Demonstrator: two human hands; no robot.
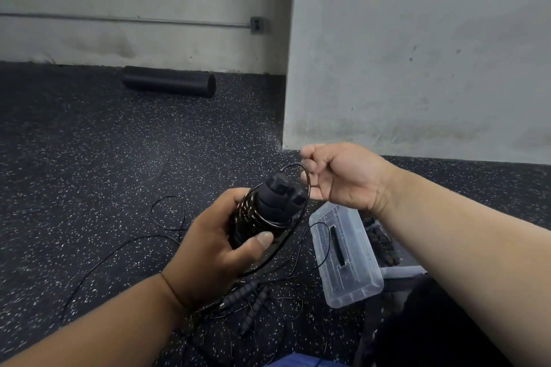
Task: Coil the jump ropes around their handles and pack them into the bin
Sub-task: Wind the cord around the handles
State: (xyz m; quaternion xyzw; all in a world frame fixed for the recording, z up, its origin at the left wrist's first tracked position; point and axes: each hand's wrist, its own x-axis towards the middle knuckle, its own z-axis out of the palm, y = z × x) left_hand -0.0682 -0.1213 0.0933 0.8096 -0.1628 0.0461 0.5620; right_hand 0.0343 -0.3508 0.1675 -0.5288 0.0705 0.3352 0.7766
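Head view: left hand (208,250) wrapped tight round black handles (277,197), rope wound on. Right hand (343,176) pinching loose rope (293,226) just above handles. Clear bin (347,256) on floor below right arm. More ropes (253,301) on floor.

Two hands (217,244) (343,176). One coiled bundle of handles (268,211). Two loose handles (253,304) at lower centre. One clear bin (346,256). One roller (168,81).
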